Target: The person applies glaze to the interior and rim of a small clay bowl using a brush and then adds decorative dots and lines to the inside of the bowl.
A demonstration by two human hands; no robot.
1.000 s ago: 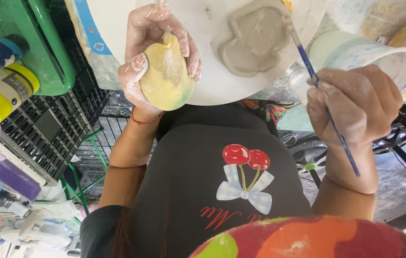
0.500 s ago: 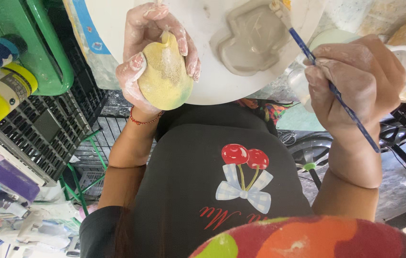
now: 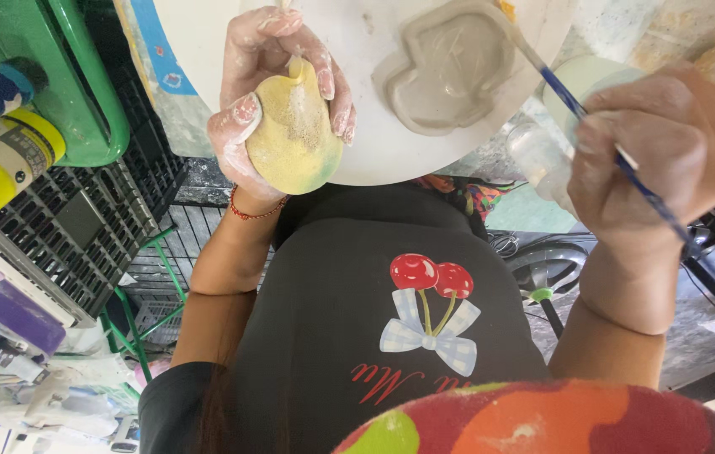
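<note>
Swinging the thin blue-handled paintbrush (image 3: pixel 627 172), clamped in the right hand (image 3: pixel 656 160), toward the grey clay slab (image 3: pixel 450 71); left hand (image 3: pixel 278 92) gripping the yellow sponge (image 3: pixel 294 134) beside it; brushing, needing steady aim.

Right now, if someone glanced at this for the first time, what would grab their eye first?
Probably the yellow sponge gripped in the left hand, pressed against the edge of the round white board at top centre. On that board lies a grey clay piece. On the right side, the right hand pinches a thin blue brush, angled up toward the clay.
</note>
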